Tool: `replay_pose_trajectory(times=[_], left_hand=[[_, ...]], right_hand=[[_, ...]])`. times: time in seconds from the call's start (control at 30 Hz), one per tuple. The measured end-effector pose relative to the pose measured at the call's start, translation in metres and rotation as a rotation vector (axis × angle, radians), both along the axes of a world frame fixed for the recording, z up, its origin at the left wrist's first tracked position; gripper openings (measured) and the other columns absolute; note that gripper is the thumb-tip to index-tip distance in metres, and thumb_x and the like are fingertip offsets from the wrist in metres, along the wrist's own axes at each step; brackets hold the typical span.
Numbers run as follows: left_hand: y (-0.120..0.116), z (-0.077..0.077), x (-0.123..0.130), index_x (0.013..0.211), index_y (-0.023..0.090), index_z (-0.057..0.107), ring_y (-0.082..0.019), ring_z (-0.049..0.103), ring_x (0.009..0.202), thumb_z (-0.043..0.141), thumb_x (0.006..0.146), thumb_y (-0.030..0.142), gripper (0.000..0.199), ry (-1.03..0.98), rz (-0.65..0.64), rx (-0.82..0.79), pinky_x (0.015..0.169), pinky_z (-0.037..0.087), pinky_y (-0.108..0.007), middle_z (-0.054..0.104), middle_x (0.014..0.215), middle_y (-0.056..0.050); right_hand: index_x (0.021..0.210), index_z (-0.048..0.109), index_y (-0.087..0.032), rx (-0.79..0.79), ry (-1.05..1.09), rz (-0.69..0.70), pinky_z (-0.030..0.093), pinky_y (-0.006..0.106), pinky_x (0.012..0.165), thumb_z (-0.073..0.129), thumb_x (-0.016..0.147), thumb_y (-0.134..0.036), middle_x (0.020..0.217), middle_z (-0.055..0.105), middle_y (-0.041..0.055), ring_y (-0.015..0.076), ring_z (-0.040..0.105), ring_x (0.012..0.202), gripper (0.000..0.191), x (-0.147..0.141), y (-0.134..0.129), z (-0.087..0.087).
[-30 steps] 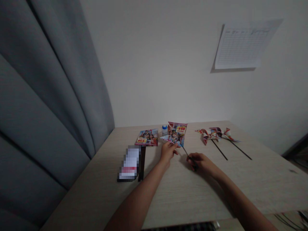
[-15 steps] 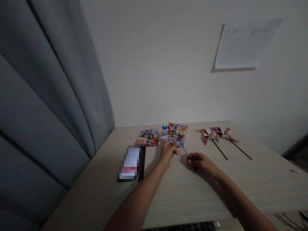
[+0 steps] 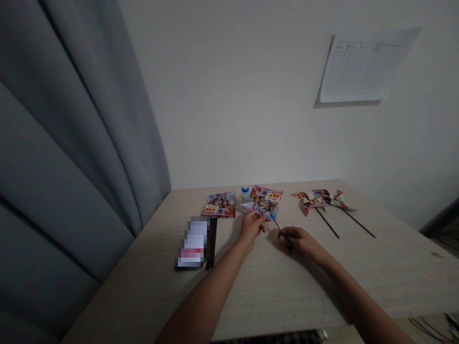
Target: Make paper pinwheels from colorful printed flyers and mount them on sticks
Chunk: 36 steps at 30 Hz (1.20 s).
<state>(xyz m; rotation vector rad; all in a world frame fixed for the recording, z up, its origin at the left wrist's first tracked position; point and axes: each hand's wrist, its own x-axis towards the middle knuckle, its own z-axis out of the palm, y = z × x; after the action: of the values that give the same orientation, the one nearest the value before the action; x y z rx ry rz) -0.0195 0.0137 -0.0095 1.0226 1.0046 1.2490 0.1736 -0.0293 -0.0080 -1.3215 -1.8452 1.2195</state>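
Observation:
A colourful printed paper sheet (image 3: 265, 200) is pinched at its near edge by my left hand (image 3: 253, 225), which holds it up over the table. My right hand (image 3: 299, 242) is closed around the dark handles of thin scissors (image 3: 278, 224). Their blades point up and left and reach the sheet's lower edge, beside my left fingertips. Behind the sheet's left side stands a small clear bottle with a blue cap (image 3: 245, 190). Another printed sheet (image 3: 219, 205) lies flat to the left of the bottle.
Two paper pinwheels (image 3: 311, 201) on dark sticks lie at the right of the table (image 3: 272, 296). A phone (image 3: 192, 242) and dark strips (image 3: 212, 243) are at the left. A grey curtain (image 3: 82, 143) hangs along the left side; a paper (image 3: 358, 71) is on the wall.
The held sheet has shifted slightly right and tilted a little lower. Both hands stay nearly in place, with the scissors still at the sheet's lower edge.

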Motion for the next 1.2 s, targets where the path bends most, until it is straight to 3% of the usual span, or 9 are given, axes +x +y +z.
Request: replay_pose_trajectory(times=[0.53, 1.2], left_hand=[[0.0008, -0.0012, -0.0003, 0.083, 0.014, 0.062, -0.005, 0.051, 0.039, 0.077, 0.069, 0.04, 0.033, 0.005, 0.01, -0.041, 0.038, 0.019, -0.018, 0.076, 0.082, -0.009], [0.0003, -0.0001, 0.0006, 0.083, 0.015, 0.065, -0.005, 0.049, 0.04, 0.079, 0.068, 0.039, 0.032, 0.008, 0.025, -0.042, 0.039, 0.019, -0.018, 0.075, 0.08, -0.008]], right_hand=[[0.076, 0.066, -0.017, 0.067, -0.056, -0.04, 0.038, 0.026, 0.057, 0.057, 0.08, -0.041, 0.062, 0.059, 0.0002, 0.0145, 0.052, 0.059, 0.026, -0.0007, -0.0002, 0.0004], [0.076, 0.067, -0.017, 0.008, -0.008, -0.058, 0.041, 0.027, 0.058, 0.06, 0.076, -0.043, 0.06, 0.061, 0.0011, 0.0152, 0.053, 0.058, 0.027, -0.0015, 0.0017, -0.0034]])
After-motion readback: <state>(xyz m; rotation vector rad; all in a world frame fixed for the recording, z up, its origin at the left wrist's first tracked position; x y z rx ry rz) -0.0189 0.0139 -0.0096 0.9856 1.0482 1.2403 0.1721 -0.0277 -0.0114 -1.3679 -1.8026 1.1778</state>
